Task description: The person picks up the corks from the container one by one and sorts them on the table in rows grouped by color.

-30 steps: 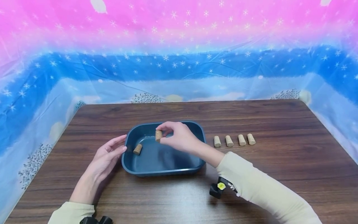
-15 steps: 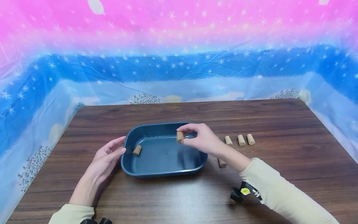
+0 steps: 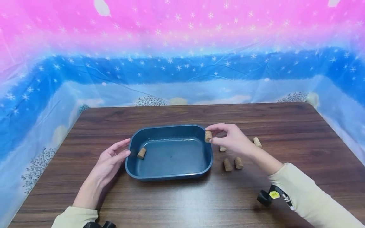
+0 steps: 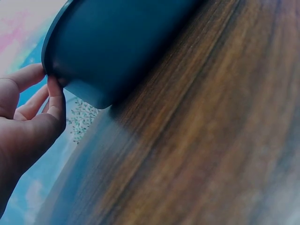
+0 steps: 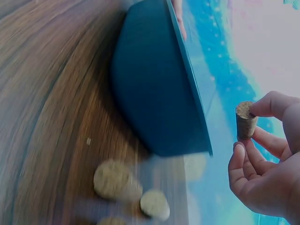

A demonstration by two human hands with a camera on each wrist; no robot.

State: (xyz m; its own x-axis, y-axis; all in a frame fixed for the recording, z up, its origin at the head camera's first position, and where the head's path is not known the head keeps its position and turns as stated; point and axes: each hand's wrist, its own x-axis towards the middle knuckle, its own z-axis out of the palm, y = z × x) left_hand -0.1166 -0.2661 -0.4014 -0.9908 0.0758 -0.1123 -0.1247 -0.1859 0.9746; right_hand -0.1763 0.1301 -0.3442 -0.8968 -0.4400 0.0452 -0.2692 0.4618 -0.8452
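Note:
In the head view a dark blue rectangular tub [image 3: 171, 176] sits upright on the table, with one cork stopper [image 3: 141, 153] lying inside near its left end. My left hand [image 3: 109, 164] touches the outside of the tub's left rim with fingertips and thumb. Just above the right rim, my right hand [image 3: 232, 139] pinches another cork [image 3: 208, 136] between thumb and fingers. The right wrist view shows this held cork [image 5: 246, 120] clearly, apart from the tub. Two darker corks [image 3: 227, 165] [image 3: 239, 163] lie below that hand. A paler cork [image 3: 222, 148] is partly hidden by it.
Another pale cork [image 3: 257, 142] lies right of the right hand. The brown wood-grain table [image 3: 176, 202] reaches back to a pink and blue snowflake cloth [image 3: 182, 69]. Black wrist cameras [image 3: 265, 198] hang under both sleeves.
My right hand has moved right, from above the tub's middle to its right rim, still holding the cork. Two dark corks have come out from behind the arm. The left hand stays put.

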